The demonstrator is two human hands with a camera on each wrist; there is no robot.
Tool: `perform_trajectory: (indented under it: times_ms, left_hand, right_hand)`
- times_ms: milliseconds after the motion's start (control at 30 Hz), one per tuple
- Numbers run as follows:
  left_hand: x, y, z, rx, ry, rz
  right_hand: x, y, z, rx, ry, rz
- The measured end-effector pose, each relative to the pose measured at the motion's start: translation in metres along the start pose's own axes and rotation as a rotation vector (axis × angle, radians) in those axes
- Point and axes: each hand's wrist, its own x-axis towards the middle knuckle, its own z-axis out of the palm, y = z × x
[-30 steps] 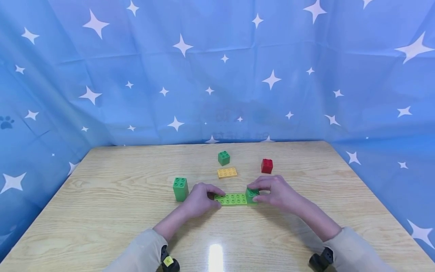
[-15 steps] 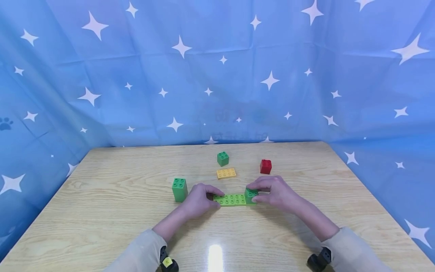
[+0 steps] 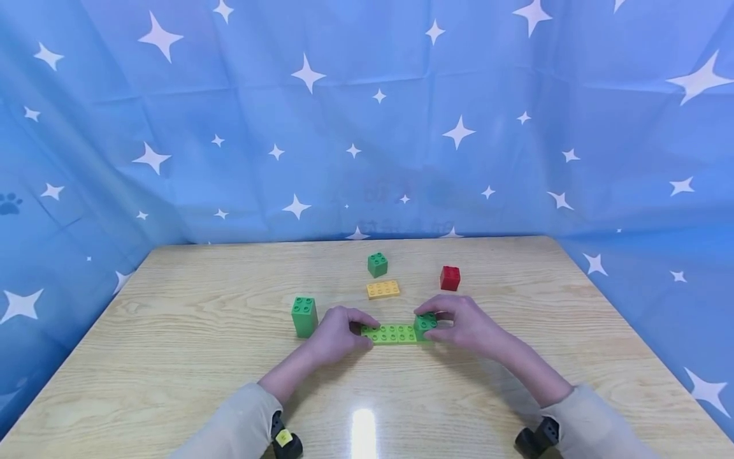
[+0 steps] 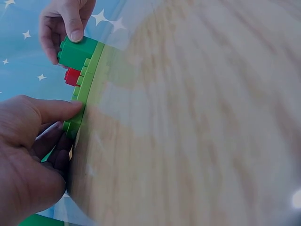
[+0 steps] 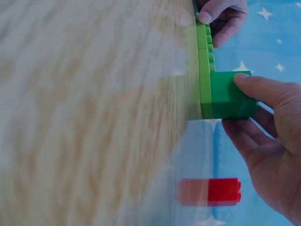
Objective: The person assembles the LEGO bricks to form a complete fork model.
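Observation:
A row of flat light-green bricks lies on the table in front of the person. The left hand pinches its left end between thumb and fingers. On the right end of the row sits a dark green brick, gripped by the right hand. In the right wrist view this green brick stands flush against the light-green row, with the thumb on one side. From the left wrist, the left thumb presses the edge of the row; the other fingertips are partly hidden.
A tall green brick stands left of the left hand. Beyond the row lie a flat yellow brick, a small green brick and a red brick. A blue star-patterned cloth hangs behind the wooden table.
The head view shifts slightly. Both hands keep their places on the row and the dark green brick; the right fingertips move a little on that brick.

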Motion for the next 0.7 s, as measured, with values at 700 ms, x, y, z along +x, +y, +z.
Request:
perform_trajectory:
  times_ms: [700]
  left_hand:
    - [-0.0005, 0.0006, 0.0005, -0.016, -0.003, -0.005]
  right_hand:
    - [-0.0034, -0.0005, 0.0045, -0.050, 0.041, -0.006]
